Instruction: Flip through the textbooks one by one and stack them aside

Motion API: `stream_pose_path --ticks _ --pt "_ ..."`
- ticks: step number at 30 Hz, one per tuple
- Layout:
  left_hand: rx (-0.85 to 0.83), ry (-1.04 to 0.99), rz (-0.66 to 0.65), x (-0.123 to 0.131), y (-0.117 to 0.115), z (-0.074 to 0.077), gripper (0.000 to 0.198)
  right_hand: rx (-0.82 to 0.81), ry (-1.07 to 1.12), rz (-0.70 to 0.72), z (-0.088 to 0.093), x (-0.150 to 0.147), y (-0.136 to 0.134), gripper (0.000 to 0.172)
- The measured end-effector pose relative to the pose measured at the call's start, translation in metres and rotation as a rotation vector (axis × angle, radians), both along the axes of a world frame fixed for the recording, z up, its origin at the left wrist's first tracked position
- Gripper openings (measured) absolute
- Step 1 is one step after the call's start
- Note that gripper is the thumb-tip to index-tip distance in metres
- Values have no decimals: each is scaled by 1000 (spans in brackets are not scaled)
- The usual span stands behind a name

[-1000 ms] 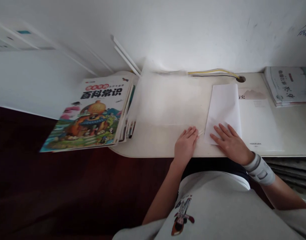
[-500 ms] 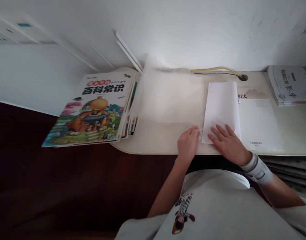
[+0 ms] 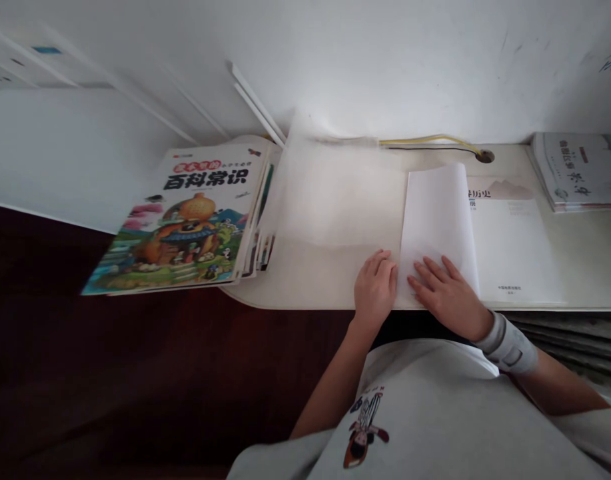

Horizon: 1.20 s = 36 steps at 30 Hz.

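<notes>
A white paper sheet [image 3: 438, 220], curled along its right side, lies over the left part of a pale book [image 3: 515, 247] on the desk. My right hand [image 3: 450, 293], wearing a grey wristband, rests flat on the sheet's lower part with fingers spread. Beside the sheet's lower left edge is my left hand [image 3: 376, 287], its fingers curled and pressed together. Whatever those fingers pinch, if anything, is hidden. A clear, cloudy plastic film [image 3: 335, 193] lies on the desk beyond my left hand and rises at its left end.
A stack of books with a colourful cover [image 3: 185, 227] overhangs the desk's left end. More books [image 3: 580, 170] lie at the far right. A yellow cable [image 3: 430, 139] runs along the wall into a hole [image 3: 485, 156]. The white desk's [image 3: 295, 280] front corner is rounded.
The white sheet has shifted slightly left and towards me, uncovering more of the book's title. My right hand has slid a little left and nearer. My left hand stays about where it was.
</notes>
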<state>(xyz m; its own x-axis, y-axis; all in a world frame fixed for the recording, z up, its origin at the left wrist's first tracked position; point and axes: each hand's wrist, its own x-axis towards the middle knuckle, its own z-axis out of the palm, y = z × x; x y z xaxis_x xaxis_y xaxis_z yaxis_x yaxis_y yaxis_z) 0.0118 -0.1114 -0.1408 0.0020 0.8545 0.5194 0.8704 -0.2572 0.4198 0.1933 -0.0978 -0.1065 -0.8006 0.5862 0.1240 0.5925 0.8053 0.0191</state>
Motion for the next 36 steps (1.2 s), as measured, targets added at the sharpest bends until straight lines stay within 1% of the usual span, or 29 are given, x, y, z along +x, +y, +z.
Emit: stream_pose_path --ticks 3,5,7,8,10,13,15,16,18,22,24,27,30,33,36 --pt "-81 61 13 0 0 2 17 -35 9 51 3 0 -2 35" --pt "-165 137 15 1 0 4 27 -83 23 100 8 3 1 37" --pt "-246 201 16 2 1 7 35 -130 45 148 15 7 13 38" --pt "-275 221 16 2 1 9 36 -139 61 150 18 10 24 39" --pt "-305 243 13 4 1 11 35 -124 104 72 24 15 54 40" --pt "-310 263 8 5 -1 11 33 -104 147 -161 24 21 109 44" --pt "-300 268 6 6 -3 10 34 -160 142 -269 17 23 139 50" --pt "-291 266 4 7 -4 9 34 -188 143 -304 12 25 150 52" --pt "-265 259 -16 8 -5 7 36 -228 154 -336 1 26 162 54" --pt "-200 276 -125 12 -7 8 35 -233 210 -306 -19 30 163 47" --pt "-194 290 -192 14 -7 10 37 -215 238 -282 -23 32 160 42" --pt "-201 275 -256 15 -7 13 47 -198 271 -258 -26 33 158 38" --pt "-156 220 -247 13 -7 12 39 -212 335 -254 -28 33 157 39" --pt "-92 168 -212 13 -9 9 27 -229 472 -255 -32 33 157 43" --pt "-82 157 -168 14 -10 7 25 -242 597 -282 -37 35 158 47"
